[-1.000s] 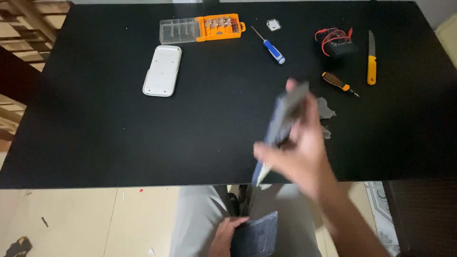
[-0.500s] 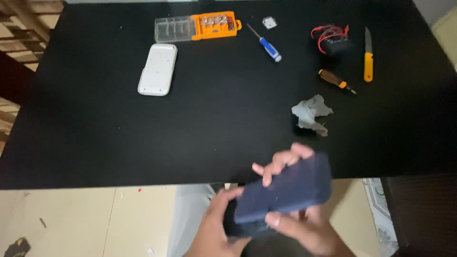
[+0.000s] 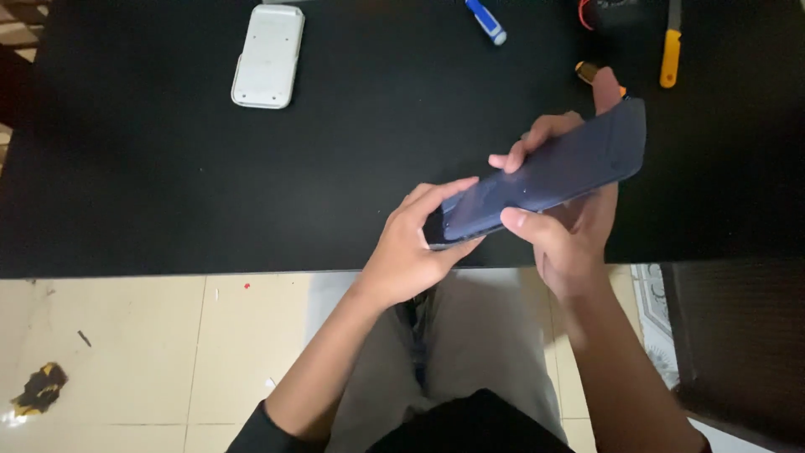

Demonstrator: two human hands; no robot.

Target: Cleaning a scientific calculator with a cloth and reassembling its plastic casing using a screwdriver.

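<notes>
Both hands hold a flat dark blue device (image 3: 553, 172), slab-shaped like a phone or calculator cover, tilted above the near edge of the black table (image 3: 151, 184). My left hand (image 3: 415, 247) grips its lower left end, fingers curled over the top face. My right hand (image 3: 570, 226) cradles it from beneath, thumb on the near edge and fingertips showing over the far edge.
A white calculator-like device (image 3: 268, 57) lies at the back left. A blue-handled screwdriver (image 3: 486, 18), a yellow-handled knife (image 3: 669, 54) and an orange-and-black tool handle (image 3: 589, 72) lie at the back right. Pale tiled floor (image 3: 126, 352) shows below the table edge.
The right hand brought the blue device down from over the table to the near edge. The left hand came up from the lap and took its lower end. The view shifted closer.
</notes>
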